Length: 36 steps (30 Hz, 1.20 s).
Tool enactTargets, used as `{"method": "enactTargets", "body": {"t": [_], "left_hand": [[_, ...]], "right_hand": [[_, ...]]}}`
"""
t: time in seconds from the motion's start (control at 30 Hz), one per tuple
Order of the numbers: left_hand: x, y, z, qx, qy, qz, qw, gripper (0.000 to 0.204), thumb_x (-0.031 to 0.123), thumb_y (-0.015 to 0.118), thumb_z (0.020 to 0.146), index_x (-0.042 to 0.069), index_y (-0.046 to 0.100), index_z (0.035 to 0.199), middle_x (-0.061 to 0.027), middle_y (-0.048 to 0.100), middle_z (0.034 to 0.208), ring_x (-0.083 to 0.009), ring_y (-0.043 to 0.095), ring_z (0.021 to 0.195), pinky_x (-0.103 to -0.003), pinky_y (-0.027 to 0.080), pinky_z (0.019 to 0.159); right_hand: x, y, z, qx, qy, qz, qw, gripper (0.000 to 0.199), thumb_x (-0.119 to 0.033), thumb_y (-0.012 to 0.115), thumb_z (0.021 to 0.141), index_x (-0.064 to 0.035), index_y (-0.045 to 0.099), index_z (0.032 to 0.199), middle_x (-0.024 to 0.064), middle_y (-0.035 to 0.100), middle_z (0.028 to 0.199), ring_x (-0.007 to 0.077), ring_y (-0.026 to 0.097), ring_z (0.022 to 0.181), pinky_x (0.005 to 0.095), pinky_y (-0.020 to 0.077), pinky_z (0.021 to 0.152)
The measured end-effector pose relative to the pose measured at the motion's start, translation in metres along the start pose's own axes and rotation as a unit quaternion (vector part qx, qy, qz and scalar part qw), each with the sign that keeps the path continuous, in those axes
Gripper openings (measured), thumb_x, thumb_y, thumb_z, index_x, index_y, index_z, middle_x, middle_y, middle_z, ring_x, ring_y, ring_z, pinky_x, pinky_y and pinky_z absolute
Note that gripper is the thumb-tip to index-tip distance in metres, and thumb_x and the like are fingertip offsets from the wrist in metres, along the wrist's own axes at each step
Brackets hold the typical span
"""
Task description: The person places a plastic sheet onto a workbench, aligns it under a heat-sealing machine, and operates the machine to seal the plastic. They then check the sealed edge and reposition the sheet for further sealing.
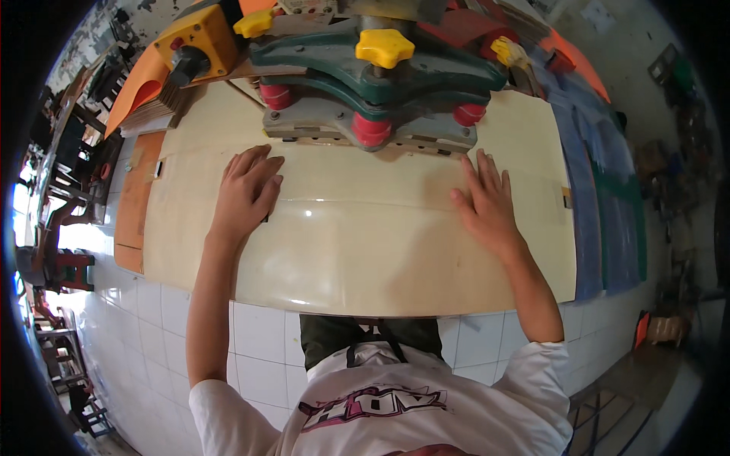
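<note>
A large cream sheet (pixel 357 251) covers most of the worktable in front of me. My left hand (pixel 247 190) rests on it left of centre, fingers stretched forward and thumb apart. A small dark thing (pixel 266 218) shows just by the left wrist; I cannot make out what it is. On the right side, my right hand (pixel 487 199) lies palm down on the sheet, its fingers spread. Both hands are open and hold nothing. Just beyond the fingertips sits a green machine head (pixel 319 57) with red round pads (pixel 372 129) above a grey metal bar (pixel 319 129).
Yellow star-shaped knobs (pixel 385 48) top the machine. At the back left is a yellow control box (pixel 199 42) with a black knob, beside stacked cardboard (pixel 156 110) and an orange sheet (pixel 144 80). Blue sheeting (pixel 597 228) borders the right side. White floor tiles (pixel 262 330) show below the table edge.
</note>
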<state>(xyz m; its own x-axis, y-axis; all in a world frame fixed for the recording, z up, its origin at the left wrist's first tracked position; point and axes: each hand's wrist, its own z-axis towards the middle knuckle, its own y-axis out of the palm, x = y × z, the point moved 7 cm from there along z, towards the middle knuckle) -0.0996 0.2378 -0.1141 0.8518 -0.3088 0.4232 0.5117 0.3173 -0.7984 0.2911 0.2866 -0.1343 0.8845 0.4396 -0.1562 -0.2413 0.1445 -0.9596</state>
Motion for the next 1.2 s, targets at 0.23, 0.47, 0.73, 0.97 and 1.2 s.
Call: {"method": "enactTargets", "body": {"t": [0.23,0.47,0.73,0.97,1.2], "left_hand": [[0.0000,0.0002,0.0012,-0.014,0.003,0.017,1.000,0.031,0.013,0.063,0.086,0.005,0.069,0.116,-0.0173,0.059,0.132,-0.0367,0.054,0.121,-0.045,0.041,0.106],[0.0007,0.0008,0.0018,-0.026,-0.014,0.015,0.999,0.033,0.012,0.063,0.086,0.005,0.069,0.117,-0.0170,0.058,0.134,-0.0368,0.053,0.123,-0.045,0.039,0.107],[0.0009,0.0019,0.0024,-0.029,-0.012,0.008,0.999,0.034,0.012,0.062,0.086,0.004,0.068,0.118,-0.0181,0.057,0.134,-0.0371,0.053,0.123,-0.045,0.039,0.107],[0.0017,0.0009,0.0029,-0.032,-0.020,-0.001,0.999,0.035,0.011,0.062,0.085,0.003,0.068,0.118,-0.0188,0.057,0.134,-0.0373,0.053,0.124,-0.045,0.040,0.107],[0.0006,-0.0001,0.0014,-0.020,-0.019,-0.005,1.000,0.033,0.011,0.062,0.087,0.003,0.068,0.118,-0.0188,0.056,0.133,-0.0379,0.054,0.123,-0.044,0.042,0.105]], "right_hand": [[0.0044,0.0099,0.0005,-0.067,0.027,-0.027,0.997,0.075,-0.056,0.040,0.101,-0.0070,0.026,0.156,0.0240,0.018,0.162,0.0390,0.017,0.151,0.0588,0.0080,0.120],[0.0028,0.0080,-0.0010,-0.066,0.030,-0.033,0.997,0.077,-0.056,0.040,0.101,-0.0032,0.025,0.155,0.0241,0.019,0.162,0.0384,0.018,0.151,0.0583,0.0088,0.120],[0.0047,0.0078,-0.0024,-0.054,0.023,-0.023,0.998,0.081,-0.057,0.040,0.100,0.0000,0.025,0.154,0.0238,0.020,0.162,0.0374,0.017,0.151,0.0568,0.0093,0.121],[0.0069,0.0085,-0.0017,-0.054,0.032,-0.008,0.998,0.085,-0.060,0.040,0.099,0.0024,0.023,0.154,0.0232,0.020,0.162,0.0359,0.017,0.152,0.0554,0.0082,0.121],[0.0071,0.0077,-0.0013,-0.047,0.036,-0.005,0.998,0.087,-0.061,0.041,0.098,0.0035,0.023,0.154,0.0231,0.020,0.162,0.0361,0.017,0.152,0.0551,0.0088,0.121]]}}
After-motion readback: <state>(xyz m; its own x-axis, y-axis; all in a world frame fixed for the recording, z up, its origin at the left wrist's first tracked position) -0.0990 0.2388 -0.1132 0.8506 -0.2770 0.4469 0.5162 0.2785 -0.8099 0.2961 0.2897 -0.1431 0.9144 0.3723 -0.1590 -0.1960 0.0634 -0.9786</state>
